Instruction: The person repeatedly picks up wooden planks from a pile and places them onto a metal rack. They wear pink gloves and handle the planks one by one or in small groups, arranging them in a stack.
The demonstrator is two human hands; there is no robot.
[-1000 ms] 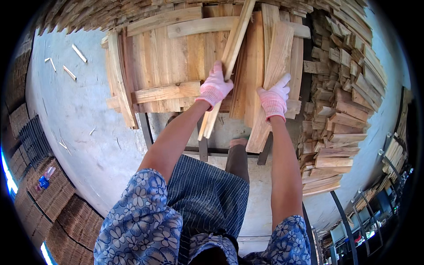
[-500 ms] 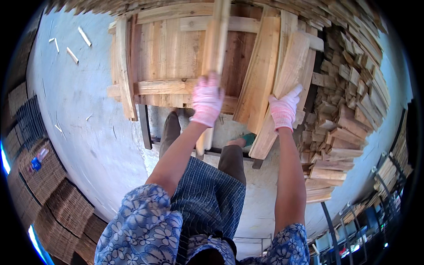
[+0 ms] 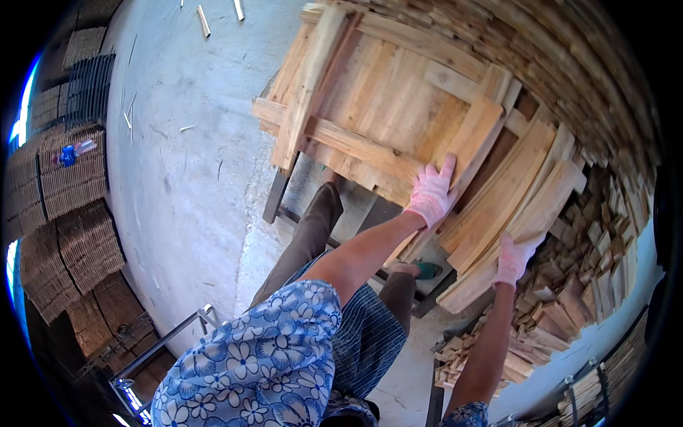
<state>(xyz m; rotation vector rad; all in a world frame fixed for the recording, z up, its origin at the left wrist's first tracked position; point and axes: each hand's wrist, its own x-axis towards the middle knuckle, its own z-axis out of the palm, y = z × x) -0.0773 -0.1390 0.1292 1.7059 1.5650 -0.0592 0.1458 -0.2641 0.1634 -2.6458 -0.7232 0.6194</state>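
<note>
A wooden panel (image 3: 370,85) of side-by-side boards with crosspieces lies on a dark metal stand in front of me. Over its right part slants a narrow wooden plank (image 3: 475,132). My left hand (image 3: 431,195), in a pinkish-white glove, grips this plank near its lower end, thumb along the top and fingers at its left edge. Farther right, several loose planks (image 3: 509,188) lie side by side. My right hand (image 3: 515,259), gloved alike, is closed on the outer edge of the rightmost plank (image 3: 537,217); part of its fingers is hard to make out.
A heap of short wood offcuts (image 3: 569,285) lies close on the right, and stacked wood strips (image 3: 555,78) line the far side. Thin slivers (image 3: 204,21) are scattered on the pale floor (image 3: 185,164). Brown bundled stacks (image 3: 71,235) stand at the left, near a metal rail (image 3: 167,338).
My view has turned, so the panel sits farther right and tilted. My left hand has carried the narrow plank rightward across the panel. My right hand stays at the outer loose plank.
</note>
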